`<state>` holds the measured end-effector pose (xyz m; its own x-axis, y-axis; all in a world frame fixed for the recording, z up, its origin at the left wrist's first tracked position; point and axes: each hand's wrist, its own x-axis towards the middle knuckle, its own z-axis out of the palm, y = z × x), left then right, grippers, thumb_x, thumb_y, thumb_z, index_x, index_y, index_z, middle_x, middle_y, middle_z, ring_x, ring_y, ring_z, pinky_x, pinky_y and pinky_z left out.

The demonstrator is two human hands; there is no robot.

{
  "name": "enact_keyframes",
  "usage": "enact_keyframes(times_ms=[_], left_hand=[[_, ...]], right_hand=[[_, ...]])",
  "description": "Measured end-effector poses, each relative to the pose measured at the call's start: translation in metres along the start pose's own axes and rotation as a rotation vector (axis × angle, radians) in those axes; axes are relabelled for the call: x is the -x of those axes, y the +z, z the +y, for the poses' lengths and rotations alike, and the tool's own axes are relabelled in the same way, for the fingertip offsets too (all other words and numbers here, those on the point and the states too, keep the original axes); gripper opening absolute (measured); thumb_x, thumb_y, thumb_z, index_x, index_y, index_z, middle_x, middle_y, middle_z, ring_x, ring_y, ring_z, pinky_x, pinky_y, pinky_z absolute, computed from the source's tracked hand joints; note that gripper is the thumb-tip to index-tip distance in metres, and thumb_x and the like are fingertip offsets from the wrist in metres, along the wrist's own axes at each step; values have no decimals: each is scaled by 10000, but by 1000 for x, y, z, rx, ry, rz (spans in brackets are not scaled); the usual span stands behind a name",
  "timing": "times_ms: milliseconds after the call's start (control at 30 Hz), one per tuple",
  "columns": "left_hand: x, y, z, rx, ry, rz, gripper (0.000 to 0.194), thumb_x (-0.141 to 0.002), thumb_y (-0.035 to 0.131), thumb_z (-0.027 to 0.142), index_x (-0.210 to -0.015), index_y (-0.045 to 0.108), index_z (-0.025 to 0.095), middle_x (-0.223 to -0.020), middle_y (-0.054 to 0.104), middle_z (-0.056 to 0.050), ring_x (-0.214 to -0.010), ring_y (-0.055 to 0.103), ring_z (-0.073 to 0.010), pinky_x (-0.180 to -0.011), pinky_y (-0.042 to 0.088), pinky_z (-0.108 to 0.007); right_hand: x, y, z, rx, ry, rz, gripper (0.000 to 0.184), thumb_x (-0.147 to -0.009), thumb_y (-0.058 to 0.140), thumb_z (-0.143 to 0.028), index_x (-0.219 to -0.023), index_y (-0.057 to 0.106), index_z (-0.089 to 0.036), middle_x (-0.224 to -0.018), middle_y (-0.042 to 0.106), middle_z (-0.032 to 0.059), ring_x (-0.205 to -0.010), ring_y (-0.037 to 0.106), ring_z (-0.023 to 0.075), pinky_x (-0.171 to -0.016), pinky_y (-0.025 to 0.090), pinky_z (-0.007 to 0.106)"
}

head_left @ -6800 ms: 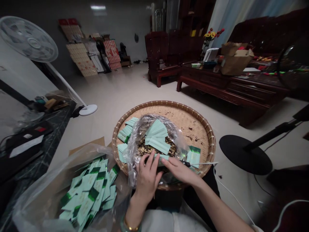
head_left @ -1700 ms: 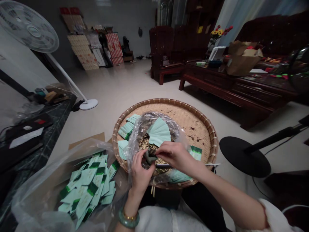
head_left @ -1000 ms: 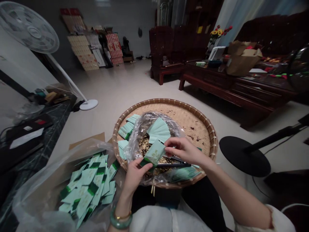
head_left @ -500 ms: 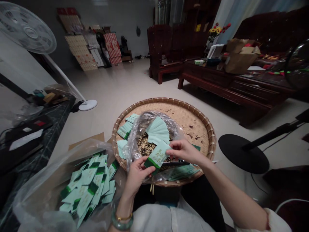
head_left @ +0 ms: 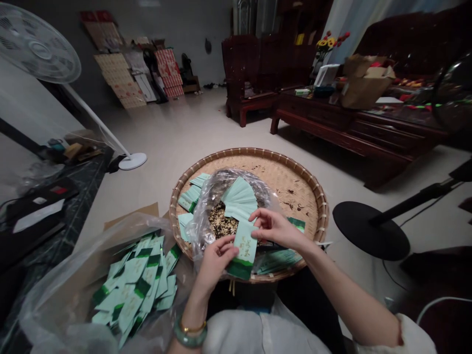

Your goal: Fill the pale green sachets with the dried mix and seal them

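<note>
A light-green paper packet (head_left: 245,250) with gold print and a dark-green lower end is held over the near side of the basket. My right hand (head_left: 275,229) pinches its upper right edge. My left hand (head_left: 217,258) grips its left edge between thumb and fingers. Behind it, a fan of similar packets (head_left: 239,196) rests on dark and pale loose dried bits (head_left: 222,222) inside a clear plastic bag (head_left: 206,196). This bag sits in a round woven bamboo tray (head_left: 295,179). A dark tool, partly hidden, lies below my right hand.
Left of the tray, a large clear bag (head_left: 79,255) holds many green packets (head_left: 136,280). More packet stacks (head_left: 190,197) lie along the tray's left side. A white fan (head_left: 132,161) stands at left, a black round stand base (head_left: 370,228) at right, and a wooden table (head_left: 354,123) behind.
The packet has turned more upright, its green end swinging toward me and to the right. My right hand has shifted up slightly along its edge; the left moved a little inward.
</note>
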<state>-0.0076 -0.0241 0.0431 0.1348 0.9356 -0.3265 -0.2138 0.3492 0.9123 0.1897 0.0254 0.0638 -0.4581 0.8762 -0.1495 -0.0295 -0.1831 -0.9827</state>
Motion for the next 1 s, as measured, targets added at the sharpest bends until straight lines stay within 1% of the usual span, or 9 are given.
enact_keyframes(times_ms=[133,233,333,500,600,667,733,833,1000], left_hand=[[-6,9,3,-31,26,93,327,-522,821,375,-679,697,116,-566,677,-22,-531,602,-133,-534,474,-220],[-7,14,1,29,43,148,349,-520,818,405,-673,680,123,-524,654,0,-482,575,-117,-502,460,-210],[-6,17,-2,37,33,75,381,-560,803,405,-787,690,122,-604,692,-20,-536,620,-138,-541,484,-223],[-5,15,-10,-42,-51,-15,417,-555,818,374,-841,696,96,-649,714,-60,-612,677,-201,-591,521,-269],[-5,12,-11,27,-57,42,409,-559,822,364,-833,684,93,-660,716,-64,-594,677,-190,-576,526,-262],[-4,11,-8,97,-57,78,419,-551,830,360,-835,672,95,-702,722,-69,-598,677,-186,-562,532,-259],[-3,10,-5,157,-64,99,438,-537,838,358,-840,663,94,-757,727,-80,-601,677,-185,-533,536,-257],[-2,10,-2,202,-73,114,472,-520,847,355,-860,655,90,-795,727,-89,-586,673,-180,-486,531,-247],[-1,9,-3,192,-75,135,497,-505,851,363,-867,649,89,-793,726,-92,-570,673,-179,-467,528,-240]], right_hand=[[-2,6,3,16,-9,71,534,-599,797,-387,-1017,537,-181,-584,525,-89,-460,477,58,-431,388,176],[-3,13,11,69,32,104,450,-576,795,-449,-848,588,-155,-524,494,-82,-436,445,63,-398,354,180],[-2,20,23,149,57,131,434,-595,759,-518,-567,527,-153,-463,496,-49,-412,433,68,-391,315,191],[-3,22,33,217,-11,196,498,-672,664,-588,-482,476,-167,-437,490,-31,-412,426,85,-397,306,208],[2,12,32,360,-75,252,469,-842,485,-549,-630,604,-148,-569,579,7,-488,481,110,-450,365,225],[9,4,32,574,-114,262,344,-882,479,-442,-833,665,-157,-777,656,51,-665,571,159,-594,446,262],[18,0,34,874,-116,213,222,-831,586,-319,-984,658,-174,-957,655,90,-887,582,222,-772,452,319],[25,3,43,1219,-34,135,429,-747,668,-205,-1164,579,-157,-1064,614,131,-1012,545,278,-863,419,371],[21,4,53,1303,-1,114,404,-736,673,-241,-1121,590,-151,-1025,611,130,-961,563,276,-814,431,351]])
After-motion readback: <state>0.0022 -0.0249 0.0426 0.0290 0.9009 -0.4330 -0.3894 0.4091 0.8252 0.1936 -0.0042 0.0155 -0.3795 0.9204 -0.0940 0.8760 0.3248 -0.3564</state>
